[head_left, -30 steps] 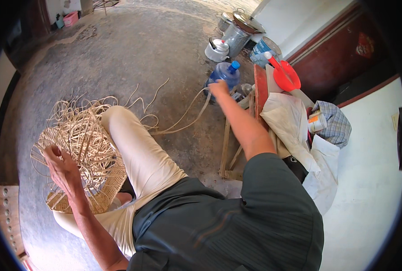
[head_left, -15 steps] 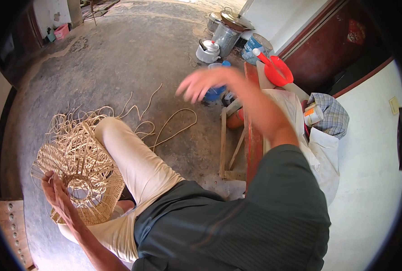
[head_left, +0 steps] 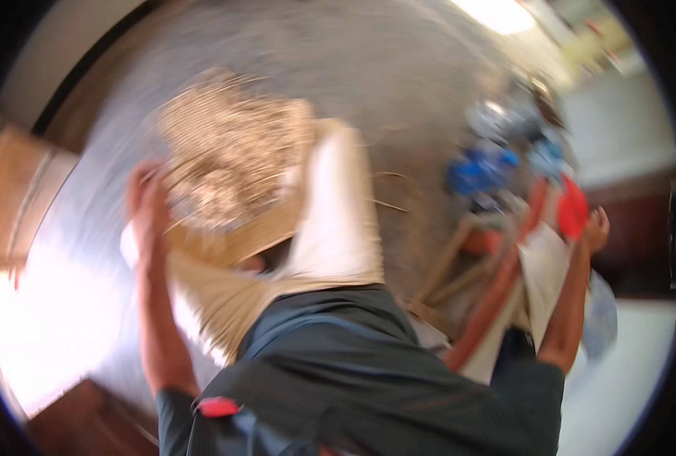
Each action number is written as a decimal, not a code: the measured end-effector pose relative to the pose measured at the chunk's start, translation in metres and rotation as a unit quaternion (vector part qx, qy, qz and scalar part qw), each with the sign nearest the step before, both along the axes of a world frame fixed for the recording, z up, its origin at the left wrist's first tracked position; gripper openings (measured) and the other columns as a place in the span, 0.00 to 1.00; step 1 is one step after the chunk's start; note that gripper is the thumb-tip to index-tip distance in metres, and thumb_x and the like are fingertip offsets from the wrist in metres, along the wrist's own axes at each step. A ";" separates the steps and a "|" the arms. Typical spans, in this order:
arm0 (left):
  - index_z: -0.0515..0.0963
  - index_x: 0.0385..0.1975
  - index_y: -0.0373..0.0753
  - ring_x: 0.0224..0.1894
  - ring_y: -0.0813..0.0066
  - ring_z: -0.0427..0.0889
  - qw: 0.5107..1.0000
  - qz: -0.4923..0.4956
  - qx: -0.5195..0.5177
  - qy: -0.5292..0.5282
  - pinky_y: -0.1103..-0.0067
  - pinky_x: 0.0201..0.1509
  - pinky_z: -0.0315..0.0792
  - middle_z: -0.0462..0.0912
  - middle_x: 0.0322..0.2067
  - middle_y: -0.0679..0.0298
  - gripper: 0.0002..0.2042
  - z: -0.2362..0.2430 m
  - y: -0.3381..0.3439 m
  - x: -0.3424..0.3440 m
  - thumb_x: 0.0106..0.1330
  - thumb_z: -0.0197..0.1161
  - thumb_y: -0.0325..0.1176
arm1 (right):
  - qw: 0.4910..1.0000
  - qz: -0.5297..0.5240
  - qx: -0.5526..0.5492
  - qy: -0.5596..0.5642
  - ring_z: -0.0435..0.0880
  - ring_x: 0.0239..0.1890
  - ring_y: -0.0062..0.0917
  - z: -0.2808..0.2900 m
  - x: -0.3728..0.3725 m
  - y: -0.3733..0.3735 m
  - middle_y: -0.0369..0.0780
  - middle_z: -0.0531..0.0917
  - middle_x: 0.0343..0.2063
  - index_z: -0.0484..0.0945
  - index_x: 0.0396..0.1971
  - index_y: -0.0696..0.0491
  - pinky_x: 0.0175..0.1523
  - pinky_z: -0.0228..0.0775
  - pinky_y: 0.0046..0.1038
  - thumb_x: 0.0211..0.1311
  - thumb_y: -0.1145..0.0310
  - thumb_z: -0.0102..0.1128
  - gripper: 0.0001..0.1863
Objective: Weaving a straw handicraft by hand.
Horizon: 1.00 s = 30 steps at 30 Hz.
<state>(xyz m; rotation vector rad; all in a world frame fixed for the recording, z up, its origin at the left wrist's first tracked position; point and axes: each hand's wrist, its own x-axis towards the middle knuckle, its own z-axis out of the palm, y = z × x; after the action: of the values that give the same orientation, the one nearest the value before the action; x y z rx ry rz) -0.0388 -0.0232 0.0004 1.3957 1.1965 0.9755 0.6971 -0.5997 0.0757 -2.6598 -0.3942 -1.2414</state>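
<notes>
- My left grip (head_left: 149,199), at the left of the woven piece (head_left: 256,239), is too blurred to tell if clenched.
- My right grip (head_left: 597,230), beside a red scoop (head_left: 572,207): equally unclear.

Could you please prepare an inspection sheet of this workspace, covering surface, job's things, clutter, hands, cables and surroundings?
Surface: grey concrete floor; picture motion-blurred, so fine condition cannot be judged.
Job's things: tan woven strand piece with loose strands, by the person's beige cloth trousers.
Clutter: blue translucent plastic bottle, silver metal kettle, red plastic scoop, long reddish wooden plank.
Hands: left hand at the woven piece's left edge, right hand beside the scoop; blur hides whether either grips.
Cables: nothing seen.
Surroundings: white wall and dark red door, both at right.
</notes>
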 end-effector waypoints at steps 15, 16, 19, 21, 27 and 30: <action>0.76 0.54 0.40 0.23 0.90 0.62 0.990 0.063 0.004 -0.125 0.85 0.24 0.58 0.69 0.25 0.77 0.09 0.006 0.005 -0.035 0.80 0.61 0.33 | 0.615 0.775 0.034 0.139 0.86 0.50 0.37 -0.091 -0.521 0.513 0.38 0.85 0.50 0.86 0.57 0.49 0.58 0.78 0.38 0.65 0.80 0.65 0.21; 0.76 0.54 0.40 0.23 0.90 0.62 0.990 0.068 0.004 -0.123 0.85 0.24 0.58 0.69 0.25 0.77 0.09 0.006 0.006 -0.037 0.80 0.61 0.33 | 0.618 0.771 0.039 0.148 0.86 0.50 0.37 -0.096 -0.526 0.517 0.39 0.85 0.50 0.86 0.57 0.49 0.59 0.78 0.39 0.65 0.79 0.66 0.21; 0.76 0.55 0.39 0.23 0.90 0.62 0.990 0.060 0.008 -0.127 0.86 0.25 0.59 0.69 0.25 0.78 0.10 0.008 0.010 -0.038 0.79 0.61 0.32 | 0.620 0.764 0.061 0.169 0.85 0.51 0.37 -0.101 -0.534 0.519 0.39 0.85 0.49 0.85 0.57 0.49 0.60 0.77 0.39 0.65 0.79 0.66 0.21; 0.76 0.55 0.39 0.23 0.90 0.61 0.989 0.066 0.000 -0.133 0.86 0.25 0.59 0.68 0.25 0.78 0.10 0.013 0.007 -0.039 0.79 0.60 0.32 | 0.618 0.761 0.076 0.181 0.85 0.52 0.38 -0.103 -0.537 0.516 0.39 0.85 0.49 0.85 0.58 0.49 0.60 0.76 0.39 0.65 0.79 0.66 0.21; 0.76 0.57 0.38 0.23 0.90 0.60 0.984 0.045 -0.017 -0.170 0.86 0.26 0.60 0.66 0.25 0.79 0.11 0.060 -0.033 -0.031 0.81 0.61 0.33 | 0.667 0.732 0.052 0.131 0.84 0.49 0.36 -0.096 -0.542 0.520 0.37 0.86 0.43 0.88 0.49 0.48 0.57 0.75 0.39 0.68 0.59 0.74 0.14; 0.77 0.58 0.35 0.25 0.91 0.58 0.978 0.067 0.039 -0.192 0.87 0.30 0.60 0.64 0.25 0.79 0.13 0.086 -0.054 -0.048 0.82 0.62 0.35 | 0.682 0.715 0.065 0.137 0.83 0.47 0.33 -0.102 -0.546 0.527 0.32 0.84 0.42 0.88 0.46 0.44 0.56 0.73 0.38 0.65 0.61 0.76 0.12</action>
<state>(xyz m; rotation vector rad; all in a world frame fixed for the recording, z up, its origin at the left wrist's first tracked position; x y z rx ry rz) -0.0870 -0.0768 0.0867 1.1291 0.9771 1.3293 0.1506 -0.0732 -0.0262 -1.4104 -1.7190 -0.2642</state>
